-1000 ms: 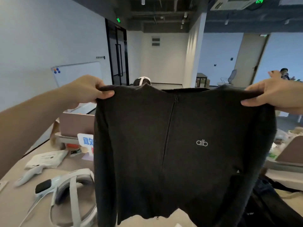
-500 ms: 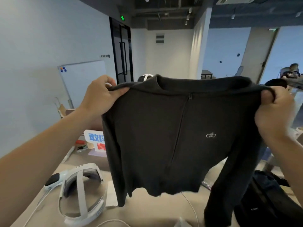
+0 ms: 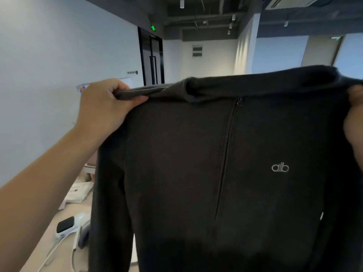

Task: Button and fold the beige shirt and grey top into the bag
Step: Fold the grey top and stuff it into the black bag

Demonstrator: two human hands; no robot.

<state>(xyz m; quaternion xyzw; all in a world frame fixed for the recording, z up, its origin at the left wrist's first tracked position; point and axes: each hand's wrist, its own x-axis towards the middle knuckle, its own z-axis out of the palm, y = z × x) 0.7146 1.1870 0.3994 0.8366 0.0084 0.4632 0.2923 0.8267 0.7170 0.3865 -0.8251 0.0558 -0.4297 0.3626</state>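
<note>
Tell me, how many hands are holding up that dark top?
2. The left hand pinches one shoulder of the grey top; the right hand grips the other, partly cut off.

An office: a green exit sign (image 3: 153, 28) over black-framed glass doors (image 3: 152, 59), an exposed dark ceiling (image 3: 206, 14) with hanging lights (image 3: 182, 2), and a white headset (image 3: 66, 226) on a pale desk (image 3: 57, 260).

Pale wall (image 3: 49, 55) at left; black double door (image 3: 152, 61) under a green exit sign (image 3: 153, 28) — dark exposed ceiling (image 3: 206, 14) overhead.
</note>
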